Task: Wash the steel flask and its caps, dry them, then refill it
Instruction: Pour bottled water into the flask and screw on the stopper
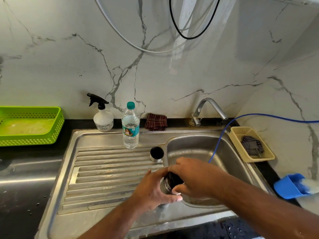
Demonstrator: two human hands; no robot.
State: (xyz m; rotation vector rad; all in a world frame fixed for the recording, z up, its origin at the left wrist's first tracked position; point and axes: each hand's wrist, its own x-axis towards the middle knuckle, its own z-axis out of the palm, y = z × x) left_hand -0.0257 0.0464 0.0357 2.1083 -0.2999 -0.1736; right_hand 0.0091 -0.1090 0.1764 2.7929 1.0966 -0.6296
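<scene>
The left hand (153, 192) wraps its fingers round the steel flask (164, 188) at the near edge of the sink (198, 144), hiding most of its body and base. The right hand (195, 178) grips the black inner cap (172, 180). The outer cap (156, 154) stands on the drainboard.

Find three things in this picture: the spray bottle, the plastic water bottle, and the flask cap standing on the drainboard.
spray bottle (103, 120): head view, on its white body.
plastic water bottle (130, 131): head view, on its teal label.
flask cap (156, 152): head view, on its black top face.
</scene>
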